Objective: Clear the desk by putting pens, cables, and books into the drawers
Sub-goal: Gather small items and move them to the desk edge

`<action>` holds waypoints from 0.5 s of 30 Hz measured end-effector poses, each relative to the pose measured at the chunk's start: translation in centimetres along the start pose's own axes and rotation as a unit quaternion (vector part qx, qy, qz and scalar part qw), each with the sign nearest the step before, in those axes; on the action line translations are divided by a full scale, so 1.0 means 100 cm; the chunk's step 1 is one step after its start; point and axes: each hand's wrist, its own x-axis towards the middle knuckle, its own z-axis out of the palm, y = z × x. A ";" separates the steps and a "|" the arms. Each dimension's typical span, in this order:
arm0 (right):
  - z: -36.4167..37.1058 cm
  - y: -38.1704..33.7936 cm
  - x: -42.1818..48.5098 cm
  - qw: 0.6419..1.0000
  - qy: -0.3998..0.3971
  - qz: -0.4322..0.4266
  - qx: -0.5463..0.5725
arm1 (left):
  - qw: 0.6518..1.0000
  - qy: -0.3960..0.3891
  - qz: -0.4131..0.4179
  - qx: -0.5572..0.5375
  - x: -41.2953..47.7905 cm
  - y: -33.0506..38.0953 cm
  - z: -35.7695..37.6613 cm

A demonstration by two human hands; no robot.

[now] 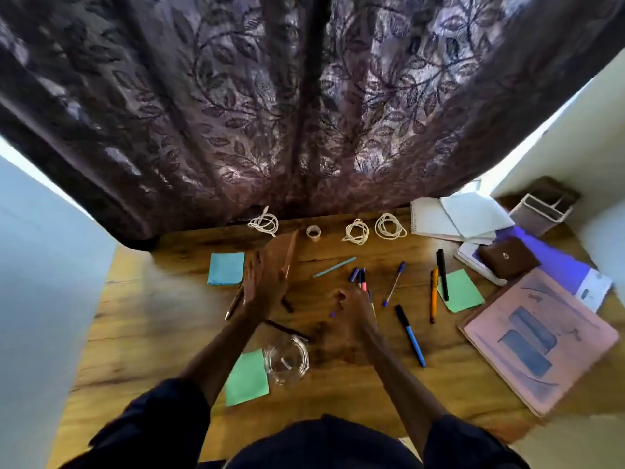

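1. Two bare hands reach over a wooden desk (338,401) at the centre of the frame. The left hand (260,286) is flat and open, fingers straight, pressed against the near edge of a brown board-like object (282,248) that stands tilted; whether it actually grips it, I cannot tell.
2. The right hand (348,306) is curled with fingers bent over a small cluster of pens (360,277), one with a pink part; it is blurred, so whether it has hold of any pen I cannot tell.
3. Three coiled white cables (389,226) lie along the far edge of the desk, under a dark leaf-patterned curtain (304,96), with a small roll of tape (314,232) between the left-most coil and the other two.
4. Loose pens lie right of centre: a teal pen (334,267), a purple-capped pen (394,282), an orange pen (434,296) beside a black marker (442,274), and a blue-and-black pen (411,335).
5. Another pen (234,304) lies just left of the left hand.
6. A green sticky pad (461,292) lies under the black marker's near end; a blue sticky pad (226,269) lies left of centre, and another green pad (247,379) touches a clear glass jar (286,362) low in the frame.
7. At the right, a pink book (541,340), a purple book (558,262), a brown wallet (509,258) and open notebooks (456,218) are piled together.
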 end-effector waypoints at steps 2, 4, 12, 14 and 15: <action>-0.005 0.008 0.014 1.000 0.002 0.019 0.004 | 0.998 -0.011 -0.061 0.016 0.023 -0.002 0.008; -0.008 0.011 0.024 0.998 -0.014 0.054 -0.006 | 0.995 -0.042 -0.084 0.024 0.043 -0.006 0.013; -0.017 0.013 0.049 0.998 0.020 0.068 -0.002 | 0.994 -0.055 -0.063 -0.075 0.062 -0.003 -0.002; -0.018 0.011 0.053 0.998 0.026 0.065 -0.005 | 0.992 -0.039 -0.025 -0.114 0.058 0.008 -0.011; -0.020 0.009 0.055 0.998 0.028 0.060 -0.006 | 0.992 -0.039 -0.012 -0.121 0.057 0.012 -0.013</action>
